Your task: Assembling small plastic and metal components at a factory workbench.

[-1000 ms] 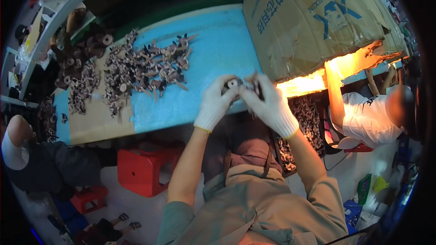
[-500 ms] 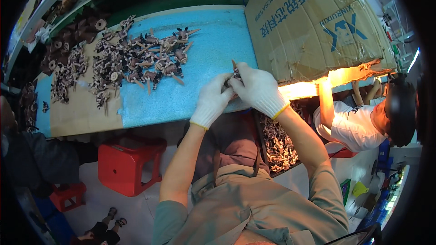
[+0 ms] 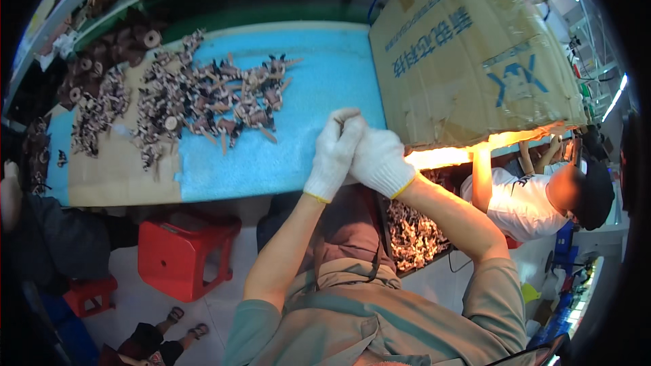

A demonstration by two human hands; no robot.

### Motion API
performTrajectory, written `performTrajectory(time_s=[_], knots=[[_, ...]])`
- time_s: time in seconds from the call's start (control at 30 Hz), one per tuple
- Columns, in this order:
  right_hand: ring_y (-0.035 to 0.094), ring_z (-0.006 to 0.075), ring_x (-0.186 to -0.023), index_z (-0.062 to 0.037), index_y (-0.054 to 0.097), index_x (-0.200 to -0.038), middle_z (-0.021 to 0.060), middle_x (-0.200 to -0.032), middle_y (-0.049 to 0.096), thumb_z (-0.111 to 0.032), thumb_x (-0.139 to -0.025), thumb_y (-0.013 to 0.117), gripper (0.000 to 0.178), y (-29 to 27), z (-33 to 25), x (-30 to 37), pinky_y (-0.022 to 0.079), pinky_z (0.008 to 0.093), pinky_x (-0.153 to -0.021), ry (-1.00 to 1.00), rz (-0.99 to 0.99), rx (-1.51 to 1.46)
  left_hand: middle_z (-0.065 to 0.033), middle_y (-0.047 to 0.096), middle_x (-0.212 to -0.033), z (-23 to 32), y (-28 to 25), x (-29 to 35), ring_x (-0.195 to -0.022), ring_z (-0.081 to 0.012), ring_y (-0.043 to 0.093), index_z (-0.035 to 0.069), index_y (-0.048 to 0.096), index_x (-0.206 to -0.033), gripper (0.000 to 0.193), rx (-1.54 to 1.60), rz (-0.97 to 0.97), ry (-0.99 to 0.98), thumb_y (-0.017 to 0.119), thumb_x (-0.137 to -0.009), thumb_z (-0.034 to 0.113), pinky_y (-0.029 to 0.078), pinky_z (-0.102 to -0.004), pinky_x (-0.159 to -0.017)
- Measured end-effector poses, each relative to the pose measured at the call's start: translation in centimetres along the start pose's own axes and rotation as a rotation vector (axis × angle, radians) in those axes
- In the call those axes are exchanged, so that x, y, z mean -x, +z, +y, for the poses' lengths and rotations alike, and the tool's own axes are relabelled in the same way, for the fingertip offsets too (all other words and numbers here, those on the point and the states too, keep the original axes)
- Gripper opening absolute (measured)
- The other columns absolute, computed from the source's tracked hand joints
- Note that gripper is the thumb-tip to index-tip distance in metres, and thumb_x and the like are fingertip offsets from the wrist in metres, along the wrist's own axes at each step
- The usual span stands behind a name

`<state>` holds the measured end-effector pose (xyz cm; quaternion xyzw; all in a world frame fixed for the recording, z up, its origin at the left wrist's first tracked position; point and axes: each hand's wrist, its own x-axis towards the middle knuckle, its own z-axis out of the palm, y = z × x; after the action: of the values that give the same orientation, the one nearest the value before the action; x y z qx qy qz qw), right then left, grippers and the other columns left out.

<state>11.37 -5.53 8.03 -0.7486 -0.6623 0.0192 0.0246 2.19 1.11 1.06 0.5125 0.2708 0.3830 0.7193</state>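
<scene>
Both my hands wear white knit gloves and are pressed together over the near edge of the blue table (image 3: 325, 81). My left hand (image 3: 333, 156) and my right hand (image 3: 378, 161) pinch a small brown part (image 3: 344, 118) between their fingertips; most of it is hidden by the gloves. A spread-out heap of small brown and grey parts (image 3: 210, 98) lies on the table to the left of my hands, about a hand's width away.
A big cardboard box (image 3: 468, 54) stands on the table at the right, touching my right hand's side. A bin of more parts (image 3: 417, 234) sits below the table. Red stools (image 3: 183, 251) stand on the floor. One person sits right, another left.
My hands have stayed joined on the small part and turned slightly, fingertips now pointing up and left. The view has shifted, so the table and box sit more to the right.
</scene>
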Motion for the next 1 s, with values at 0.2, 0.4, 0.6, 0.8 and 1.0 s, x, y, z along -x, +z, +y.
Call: performTrajectory(time_s=[0.2,0.4,0.6,0.8,1.0], knots=[[0.078,0.0414,-0.082,0.0015,0.065,-0.119,0.0237,-0.092,0.077,-0.033,-0.101,0.059,0.039,-2.3,-1.3,-0.5,0.062,0.0507,-0.067,0.127,0.016,-0.117,-0.0098,0.074,-0.115,3.7,-2.0,1.8,-0.105,-0.0163,0.067,-0.003,0.067,-0.13,0.042,-0.247,0.213,0.211,0.06,-0.111,0.034,0.053,-0.0311,-0.095],[0.077,0.0423,-0.088,-0.0015,0.061,-0.122,0.0232,-0.094,0.076,-0.043,-0.105,0.059,0.045,-5.3,-3.0,3.0,0.06,0.0519,-0.076,0.186,0.047,-0.335,-0.0073,0.073,-0.109,5.4,-5.2,5.6,-0.094,-0.0153,0.07,-0.002,0.069,-0.129,0.04,0.326,-0.188,-0.309,0.057,-0.113,0.033,0.057,-0.0268,-0.078],[0.075,0.0443,-0.1,-0.0018,0.059,-0.124,0.033,-0.132,0.061,-0.018,-0.096,0.067,0.033,-0.6,-3.2,1.2,0.063,0.0489,-0.083,-0.131,0.206,-0.369,-0.0089,0.072,-0.114,8.2,-5.6,6.4,-0.098,-0.0137,0.068,-0.004,0.068,-0.131,0.033,-0.471,0.035,0.129,0.066,-0.108,0.02,0.058,-0.0284,-0.081],[0.072,0.0414,-0.104,-0.0043,0.058,-0.143,0.0246,-0.114,0.07,-0.036,-0.104,0.062,0.051,-5.9,2.7,9.9,0.059,0.0497,-0.091,0.101,-0.099,-0.716,-0.0104,0.073,-0.119,11.9,-9.9,-1.6,-0.101,-0.0163,0.07,-0.004,0.062,-0.141,0.041,-0.502,0.198,0.078,0.066,-0.108,0.02,0.057,-0.0288,-0.08],[0.072,0.0363,-0.096,-0.0072,0.073,-0.125,0.0149,-0.103,0.075,-0.034,-0.107,0.053,0.038,3.5,21.7,10.2,0.059,0.0517,-0.087,0.362,0.134,0.285,-0.0169,0.07,-0.131,9.4,-6.8,0.0,-0.116,-0.0262,0.069,-0.005,0.061,-0.143,0.042,-0.893,0.33,0.282,0.065,-0.107,0.016,0.054,-0.0357,-0.101]])
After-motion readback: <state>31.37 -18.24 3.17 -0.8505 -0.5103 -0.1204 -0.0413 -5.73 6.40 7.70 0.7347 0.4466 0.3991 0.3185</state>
